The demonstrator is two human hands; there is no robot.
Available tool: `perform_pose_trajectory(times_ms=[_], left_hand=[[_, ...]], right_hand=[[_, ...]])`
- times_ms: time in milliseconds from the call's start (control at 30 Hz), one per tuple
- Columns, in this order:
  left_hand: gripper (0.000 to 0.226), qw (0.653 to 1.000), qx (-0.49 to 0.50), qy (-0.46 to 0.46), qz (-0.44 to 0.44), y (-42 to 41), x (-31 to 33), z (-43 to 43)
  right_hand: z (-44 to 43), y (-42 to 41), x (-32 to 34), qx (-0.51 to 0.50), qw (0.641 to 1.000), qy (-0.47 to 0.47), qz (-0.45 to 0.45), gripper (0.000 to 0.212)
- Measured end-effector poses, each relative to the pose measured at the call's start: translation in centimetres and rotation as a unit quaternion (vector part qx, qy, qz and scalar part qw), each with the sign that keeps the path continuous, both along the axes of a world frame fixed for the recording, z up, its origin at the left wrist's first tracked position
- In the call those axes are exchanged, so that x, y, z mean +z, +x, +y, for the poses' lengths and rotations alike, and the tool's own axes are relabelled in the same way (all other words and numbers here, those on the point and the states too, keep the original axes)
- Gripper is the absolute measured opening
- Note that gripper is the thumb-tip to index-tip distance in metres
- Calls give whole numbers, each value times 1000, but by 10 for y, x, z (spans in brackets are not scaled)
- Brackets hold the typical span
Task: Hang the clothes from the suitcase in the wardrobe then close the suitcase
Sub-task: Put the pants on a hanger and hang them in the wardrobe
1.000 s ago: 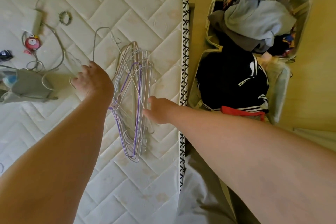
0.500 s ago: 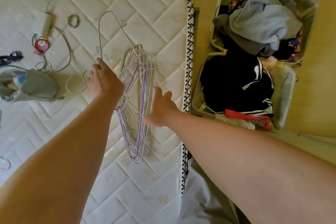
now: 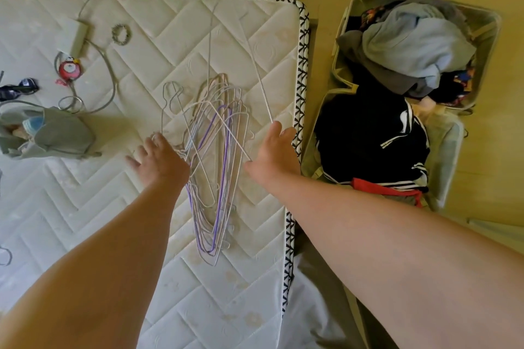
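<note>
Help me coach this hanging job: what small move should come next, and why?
Probably draw the raised hanger clear with the right hand: it crosses the hanger pile that the left hand rests on, and the suitcase lies open, full of clothes.
</note>
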State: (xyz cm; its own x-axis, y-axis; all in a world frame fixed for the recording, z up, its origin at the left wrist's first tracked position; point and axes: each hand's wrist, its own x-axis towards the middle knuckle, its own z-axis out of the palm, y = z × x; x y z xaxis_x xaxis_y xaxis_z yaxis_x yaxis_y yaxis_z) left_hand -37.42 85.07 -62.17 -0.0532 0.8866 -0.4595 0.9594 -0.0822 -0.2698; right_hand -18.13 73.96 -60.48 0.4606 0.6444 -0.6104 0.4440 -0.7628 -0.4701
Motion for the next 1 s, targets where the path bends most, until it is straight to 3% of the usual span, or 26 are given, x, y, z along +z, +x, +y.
perform_pose_trajectory(times_ms=[67,133,167,267,300,367,433,567,733,833,900,1000], left_hand=[[52,996,42,-6,-83,12,-1,-2],[54,968,91,-66,-225,44,1,-3],[61,934,139,-115,-309,64,4,-4],[67,772,287,-263,-503,130,5,-6],[67,737,290,-304,-529,149,4,-6],[59,709,266,-357,-547,187,0,-10],[52,700,243,-406,-535,219,-9,-19],[67,718,155,-488,-471,285,-32,-55],[51,753,149,-432,-474,344,-70,-93],[49,780,159,-378,-472,374,-107,-110],[50,810,139,-356,-444,387,-128,-118],[55,837,109,-338,-417,401,-172,-134]], right_hand=[[1,2,-2,-47,998,3,37,82],[1,5,-5,-99,989,17,109,87],[0,8,-8,-129,980,24,153,91],[-8,25,-21,-199,946,19,256,91],[-12,33,-25,-208,937,5,281,91],[-24,53,-31,-208,927,-19,312,94],[-39,80,-41,-224,921,-24,317,97],[-73,146,-66,-174,940,-58,287,113],[-109,207,-105,-97,943,-95,304,124],[-139,236,-142,-13,940,-198,279,126],[-161,249,-173,35,948,-271,161,106],[-191,272,-228,1,945,-327,13,70]])
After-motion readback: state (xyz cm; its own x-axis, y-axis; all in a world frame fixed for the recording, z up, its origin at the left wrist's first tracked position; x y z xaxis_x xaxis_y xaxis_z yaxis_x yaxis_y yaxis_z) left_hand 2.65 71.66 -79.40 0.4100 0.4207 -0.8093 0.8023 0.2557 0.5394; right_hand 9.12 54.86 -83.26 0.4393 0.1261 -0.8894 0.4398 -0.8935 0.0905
